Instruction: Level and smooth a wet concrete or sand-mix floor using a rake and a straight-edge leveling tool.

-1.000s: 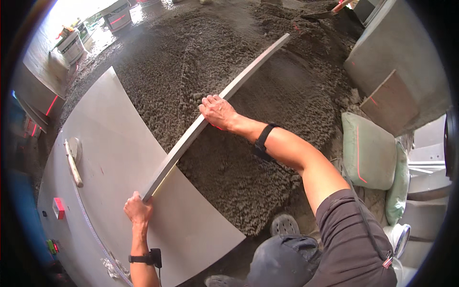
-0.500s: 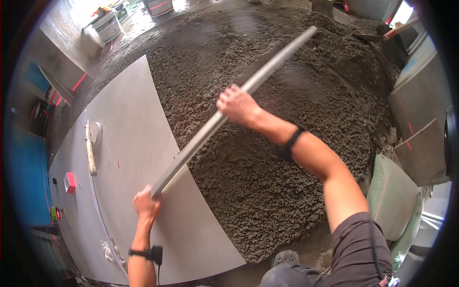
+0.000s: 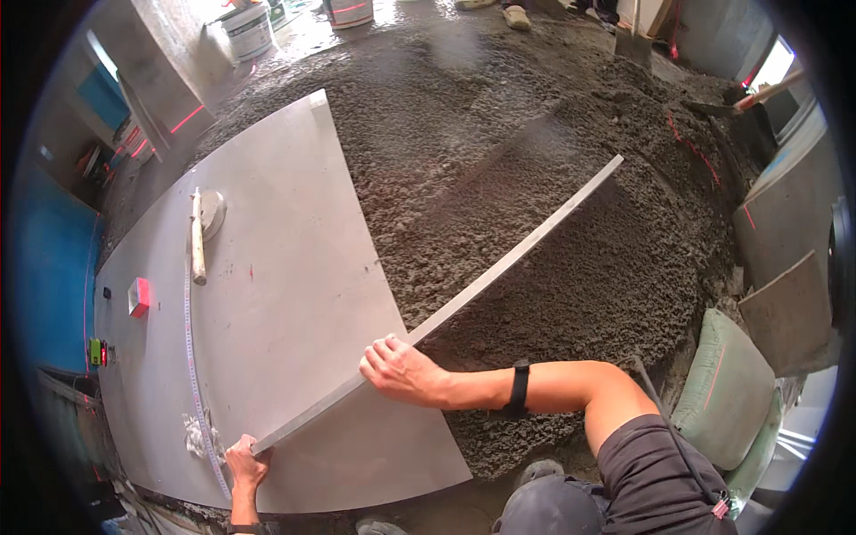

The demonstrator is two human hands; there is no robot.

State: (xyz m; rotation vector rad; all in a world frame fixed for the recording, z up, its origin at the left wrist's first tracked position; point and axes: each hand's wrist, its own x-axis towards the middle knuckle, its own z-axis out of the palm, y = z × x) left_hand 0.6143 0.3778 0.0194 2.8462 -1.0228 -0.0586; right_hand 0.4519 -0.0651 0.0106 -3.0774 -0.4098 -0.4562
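A long grey metal straightedge (image 3: 522, 252) slants from the lower left up to the right. My left hand (image 3: 247, 464) is closed round its near end, low over the large grey slab (image 3: 285, 312). Farther along, my right hand (image 3: 401, 370) grips the bar near the slab's right edge. The bar's far part stretches over a bed of damp, crumbly mortar (image 3: 553, 312); whether it touches the surface I cannot tell. On the slab lie a mallet (image 3: 199, 245) with a pale wooden handle and a measuring tape strip (image 3: 189, 348).
A small red-lit box (image 3: 138, 297) and a green device (image 3: 96, 352) sit by the slab's left side. Buckets (image 3: 248, 31) stand at the back, near another person's shoe (image 3: 515, 16). Stuffed green sacks (image 3: 727, 392) and a leaning board (image 3: 789, 308) line the right.
Both hands have drawn the straightedge nearer to me, and its slope is flatter now. My right hand has moved from over the mortar to the slab's edge. Shoes have appeared at the back.
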